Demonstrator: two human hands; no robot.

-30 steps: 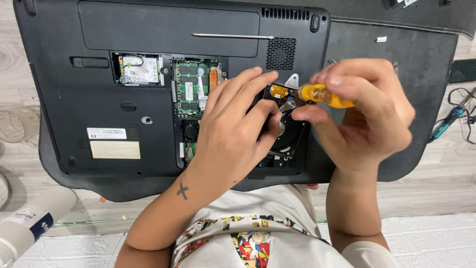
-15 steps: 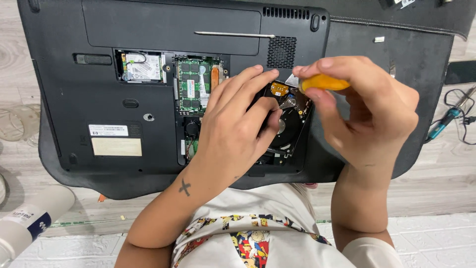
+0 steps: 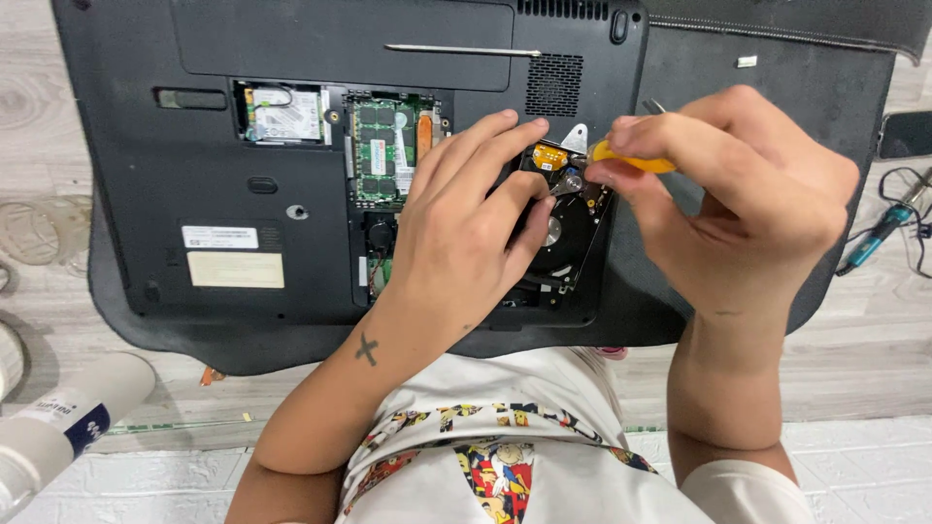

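The left hand (image 3: 466, 233) lies flat, palm down, over the open bay of the upturned black plastic laptop (image 3: 320, 165). Its fingers (image 3: 485, 146) are extended and slightly spread, closed on nothing; the fingertips rest against the upper edge of the black metal hard drive (image 3: 568, 218) seated in the bay, and the thumb presses on the drive's surface.

The right hand (image 3: 738, 204) is curled shut around the yellow-handled screwdriver (image 3: 631, 158). Only a short length of the handle shows between thumb and index finger. The metal tip points left and slightly down, and meets the drive at its upper corner, just beside the left fingertips.

The drive lies between the two hands, partly covered by the left palm. Left of the left fingers sit the green memory boards (image 3: 381, 150) in their open compartment. The laptop rests on a dark soft mat (image 3: 757, 68) on the pale wood-grain table (image 3: 874, 359). A blue-handled tool (image 3: 879, 233) lies well apart, right of the right hand.
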